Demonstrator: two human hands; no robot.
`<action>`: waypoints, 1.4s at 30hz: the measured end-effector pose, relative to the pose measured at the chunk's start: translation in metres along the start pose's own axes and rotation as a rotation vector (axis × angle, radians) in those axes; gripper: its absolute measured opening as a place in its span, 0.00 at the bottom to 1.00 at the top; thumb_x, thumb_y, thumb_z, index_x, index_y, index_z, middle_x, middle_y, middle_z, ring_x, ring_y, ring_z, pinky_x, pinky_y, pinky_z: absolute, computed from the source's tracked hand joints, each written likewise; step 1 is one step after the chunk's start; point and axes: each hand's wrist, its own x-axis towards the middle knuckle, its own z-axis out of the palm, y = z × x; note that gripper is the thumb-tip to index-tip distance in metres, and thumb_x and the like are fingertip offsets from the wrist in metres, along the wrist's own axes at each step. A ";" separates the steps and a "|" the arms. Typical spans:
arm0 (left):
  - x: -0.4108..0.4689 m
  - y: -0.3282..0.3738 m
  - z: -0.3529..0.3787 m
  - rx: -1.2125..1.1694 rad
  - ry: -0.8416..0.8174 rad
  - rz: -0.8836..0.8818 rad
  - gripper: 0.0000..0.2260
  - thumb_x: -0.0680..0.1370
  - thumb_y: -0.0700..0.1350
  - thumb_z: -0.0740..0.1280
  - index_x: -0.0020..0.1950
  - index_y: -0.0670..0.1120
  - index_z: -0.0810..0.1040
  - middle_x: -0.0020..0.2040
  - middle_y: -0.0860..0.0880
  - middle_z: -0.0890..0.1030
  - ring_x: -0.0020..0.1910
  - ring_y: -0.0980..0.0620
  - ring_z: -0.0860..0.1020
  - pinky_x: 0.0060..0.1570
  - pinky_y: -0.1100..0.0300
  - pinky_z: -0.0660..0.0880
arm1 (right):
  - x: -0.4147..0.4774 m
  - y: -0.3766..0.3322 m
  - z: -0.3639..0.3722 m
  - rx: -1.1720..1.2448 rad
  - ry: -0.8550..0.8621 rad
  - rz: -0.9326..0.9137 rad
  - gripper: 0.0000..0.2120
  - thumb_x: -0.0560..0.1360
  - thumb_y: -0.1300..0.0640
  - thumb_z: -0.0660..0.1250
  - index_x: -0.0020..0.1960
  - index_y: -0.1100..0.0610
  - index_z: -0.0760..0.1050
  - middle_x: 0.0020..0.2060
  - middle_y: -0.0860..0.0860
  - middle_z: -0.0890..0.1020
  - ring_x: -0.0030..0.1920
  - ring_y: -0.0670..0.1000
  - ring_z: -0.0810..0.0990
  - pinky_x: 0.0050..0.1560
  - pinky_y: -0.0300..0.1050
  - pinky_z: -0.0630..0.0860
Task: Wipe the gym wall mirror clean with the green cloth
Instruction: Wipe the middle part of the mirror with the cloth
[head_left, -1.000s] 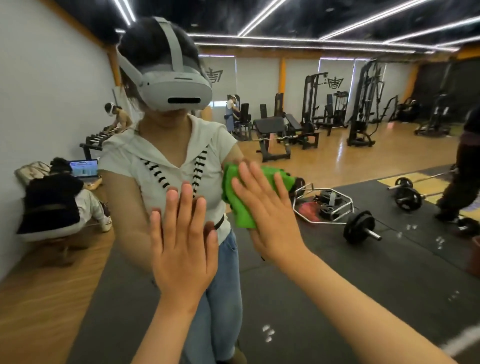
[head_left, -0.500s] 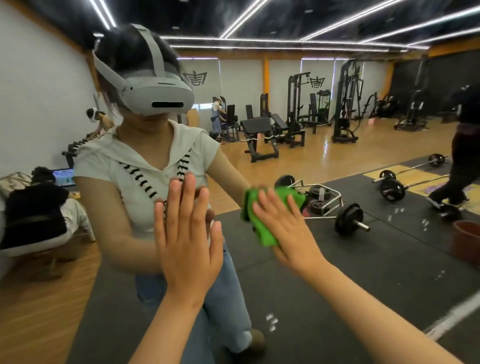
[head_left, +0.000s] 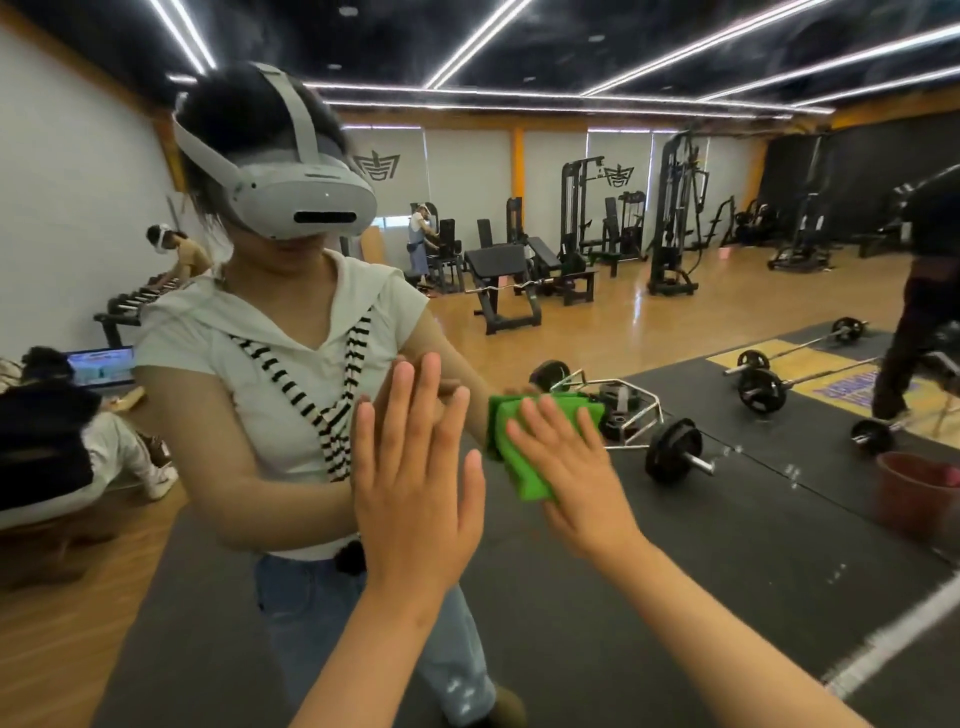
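Against the mirror (head_left: 675, 597), low in the view at about 6 o'clock, the left hand (head_left: 415, 499) lies flat on the glass, fingers straight and a little spread, holding nothing. It looks like a brace. Just beside it, at its 2 o'clock, the green cloth (head_left: 519, 457) is a folded pad on the glass. The right hand (head_left: 576, 467) pins it there with straight, fanned fingers pointing toward 11 o'clock, pressing the cloth, not gripping it.

To wipe well, I would keep that palm flat so the whole pad stays in contact. Overlapping strokes should run out toward the pale specks (head_left: 789, 470) on the glass at the cloth's 3 o'clock, with the bracing hand lifted before it leaves prints (bare palms mark glass easily).

Seen by its free left edge, the cloth's long axis appears to run nearly up and down, the top leaning toward 11 o'clock. The hand covers much of it, so this is uncertain. A reddish bucket (head_left: 914, 493) shows far out at 3 o'clock.
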 end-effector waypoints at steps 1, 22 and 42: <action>0.000 0.004 0.004 0.010 0.006 -0.007 0.23 0.82 0.47 0.58 0.76 0.43 0.67 0.80 0.43 0.59 0.81 0.46 0.53 0.79 0.44 0.47 | 0.005 0.020 -0.009 -0.006 0.043 0.079 0.42 0.66 0.67 0.64 0.78 0.51 0.57 0.80 0.50 0.56 0.80 0.48 0.45 0.78 0.45 0.39; -0.005 0.015 0.039 0.211 0.117 -0.039 0.25 0.83 0.47 0.57 0.79 0.43 0.58 0.83 0.47 0.51 0.82 0.46 0.50 0.79 0.44 0.46 | 0.136 0.009 -0.046 0.248 0.360 0.094 0.31 0.72 0.70 0.62 0.75 0.64 0.63 0.76 0.62 0.65 0.78 0.52 0.53 0.80 0.52 0.43; -0.006 0.017 0.039 0.206 0.115 -0.042 0.23 0.85 0.50 0.54 0.78 0.41 0.60 0.82 0.46 0.54 0.82 0.46 0.50 0.79 0.45 0.47 | 0.177 0.082 -0.097 0.178 0.316 0.083 0.28 0.76 0.69 0.56 0.75 0.60 0.65 0.77 0.59 0.63 0.78 0.57 0.55 0.80 0.52 0.44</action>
